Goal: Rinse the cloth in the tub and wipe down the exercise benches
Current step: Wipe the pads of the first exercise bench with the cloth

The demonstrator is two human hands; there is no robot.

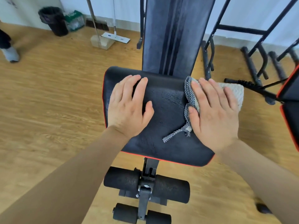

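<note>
1. Wooden floor [48, 94] runs to the far wall, where a bin [53, 20] and a flat mop [115, 37] stand. Directly below me is the black bench, its seat pad [165, 143] edged in red and its backrest [174, 38] rising beyond.
2. Cloth [234, 92]: it lies on the right part of the seat pad, beige with a checked border, and hangs past the right edge. One checked strip trails loose toward the middle of the pad.
3. Right hand [213, 113]: laid flat on the cloth, fingers [205, 89] straight and released, pressing rather than gripping.
4. Left hand [127, 109]: flat on the bare left side of the pad, fingers spread, holding nothing.
5. Finding: droplets [173, 97] and a wet sheen lie between the hands, so I judge the seat wipe to be under way. The tub is not in view.
6. Recommendation: I would press evenly through the palm and make overlapping passes from the right edge to the left. The trailing strip should be gathered under the hand so it does not smear.
7. The left hand braces the pad well, but it covers a patch that must be lifted clear and wiped.
8. Outstanding, in my judgement: the red trim, the streaked backrest, and the second bench [289, 110] at the right edge.
</note>
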